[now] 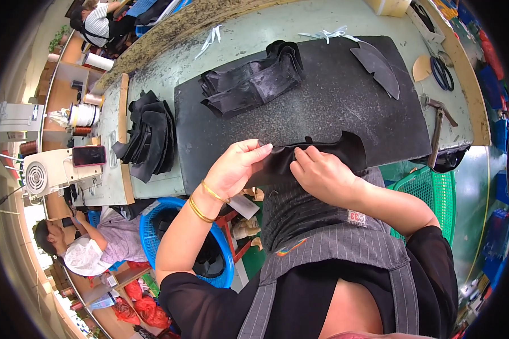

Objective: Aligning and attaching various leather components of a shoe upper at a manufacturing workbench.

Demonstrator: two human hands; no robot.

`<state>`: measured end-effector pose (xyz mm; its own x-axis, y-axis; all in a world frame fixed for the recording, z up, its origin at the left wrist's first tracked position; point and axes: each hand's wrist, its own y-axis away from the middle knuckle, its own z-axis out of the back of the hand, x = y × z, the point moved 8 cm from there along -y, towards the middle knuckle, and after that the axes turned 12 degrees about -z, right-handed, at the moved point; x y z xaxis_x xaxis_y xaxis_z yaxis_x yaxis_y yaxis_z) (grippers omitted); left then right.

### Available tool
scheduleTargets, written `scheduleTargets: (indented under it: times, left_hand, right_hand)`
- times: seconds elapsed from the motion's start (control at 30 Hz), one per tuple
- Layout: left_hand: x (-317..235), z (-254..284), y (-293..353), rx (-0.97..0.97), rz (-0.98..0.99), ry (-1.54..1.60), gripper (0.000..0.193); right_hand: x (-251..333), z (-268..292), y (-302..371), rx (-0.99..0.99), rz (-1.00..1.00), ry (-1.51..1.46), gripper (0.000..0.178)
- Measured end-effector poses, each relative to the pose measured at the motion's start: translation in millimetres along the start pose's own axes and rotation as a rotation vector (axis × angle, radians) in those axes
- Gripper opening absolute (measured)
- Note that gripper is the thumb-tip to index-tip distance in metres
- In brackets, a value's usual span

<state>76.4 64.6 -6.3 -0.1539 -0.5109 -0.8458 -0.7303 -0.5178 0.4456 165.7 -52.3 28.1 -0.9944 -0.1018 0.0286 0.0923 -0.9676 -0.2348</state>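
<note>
A black leather piece (pixel 350 148) hangs over the near edge of a dark work board (pixel 322 116), in front of my apron. Its left end is pinched between the thumb and fingers of my left hand (pixel 237 164). The curled fingers of my right hand (pixel 325 176) grip its upper edge near the middle. Further back on the board lies a stack of black leather pieces (pixel 251 82). A second dark stack (pixel 150 135) sits left of the board. One curved black piece (pixel 379 70) rests at the board's far right corner.
A hammer (pixel 437 130) and scissors (pixel 442 73) lie at the right of the table. White strips (pixel 331 34) lie at the back. A blue basket (pixel 227 263) and a green basket (pixel 447 203) stand below the table. A sewing machine (pixel 56 169) and another person (pixel 116 240) are at left.
</note>
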Motion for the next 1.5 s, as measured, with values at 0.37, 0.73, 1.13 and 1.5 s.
scheduleTargets:
  times: [0.37,0.73,1.13,1.5]
  left_hand:
    - [-2,1,-8,-0.131,0.045,-0.34,0.047]
    - [6,-9,5,-0.028,0.014,-0.107,0.021]
    - [12,7,-12,-0.163,0.013,-0.219,0.023]
    - [14,-7,11,-0.004,0.002,-0.041,0.016]
  right_hand:
    - [10,15,5,-0.137,0.101,0.066,0.021]
    - [6,13,6,-0.031,0.178,0.01,0.017]
    - [5,14,3,-0.036,0.221,-0.046,0.016]
    - [-12,11,-1,0.096,0.016,-0.346,0.02]
